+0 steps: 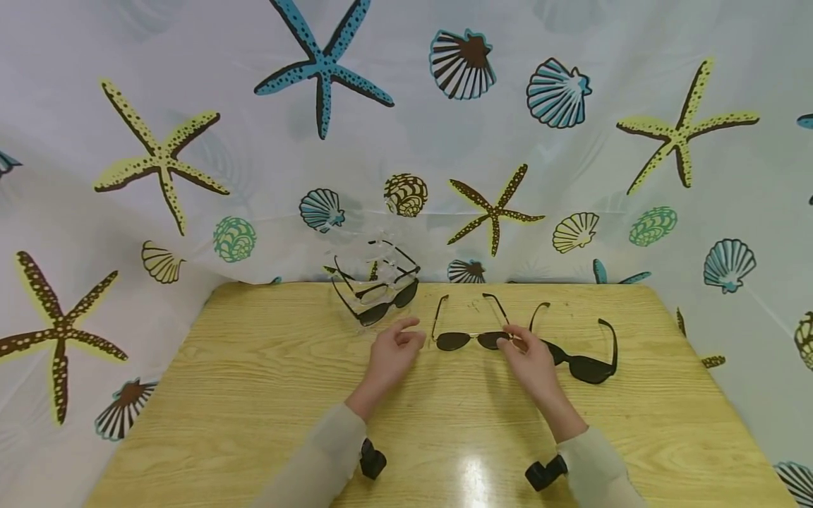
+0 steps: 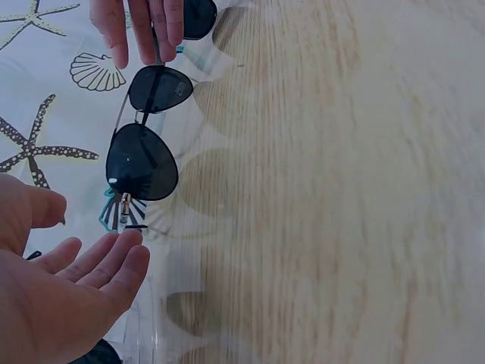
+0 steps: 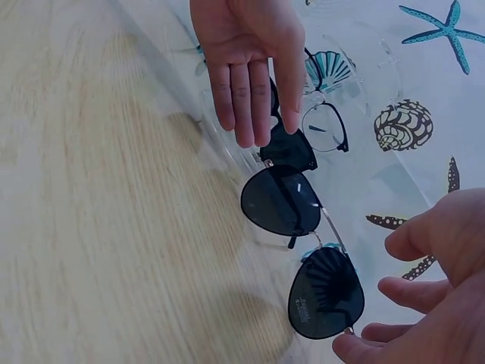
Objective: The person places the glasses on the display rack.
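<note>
A pair of aviator sunglasses point(image 1: 454, 341) with dark lenses and a thin metal frame rests on the wooden table, its temples spread toward the back. My left hand point(image 1: 395, 353) is just left of it, fingers relaxed and thumb apart from them. At the other end, my right hand point(image 1: 532, 360) has its fingertips right at the right lens and hinge. In the right wrist view, that hand point(image 3: 439, 280) shows its thumb spread away from loosely bent fingers. The left wrist view shows the left hand point(image 2: 76, 280) palm up, nothing between its fingers.
Black thick-framed sunglasses point(image 1: 591, 369) lie right of the right hand, partly hidden by it. Back left, a clear display stand point(image 1: 387, 243) carries several glasses, with dark sunglasses point(image 1: 406, 295) lowest. A curtain point(image 1: 381, 155) printed with starfish and shells hangs behind the table point(image 1: 254, 367).
</note>
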